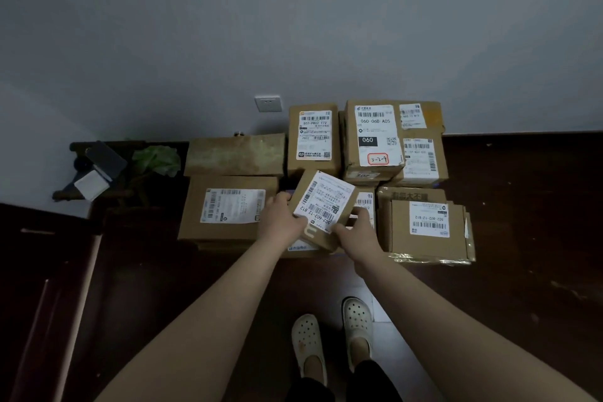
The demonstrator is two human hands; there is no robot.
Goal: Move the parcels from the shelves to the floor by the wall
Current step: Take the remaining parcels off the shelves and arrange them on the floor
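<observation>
I hold a small cardboard parcel [323, 202] with a white shipping label, tilted, just above a group of parcels on the floor by the grey wall. My left hand [282, 219] grips its left edge and my right hand [357, 232] grips its lower right corner. Beneath it another labelled parcel [365, 202] is mostly hidden. Around it stand a wide flat parcel [228, 206] at the left, a tall labelled parcel [313, 137] behind, a stacked parcel marked 060 [373, 137] and a flat parcel [427, 225] at the right.
A wall socket [268, 103] sits low on the wall above the boxes. A dark wooden stand [98, 170] with a green plant and a white card stands at the left. My feet in white clogs [332, 339] are on the dark floor in front of the pile.
</observation>
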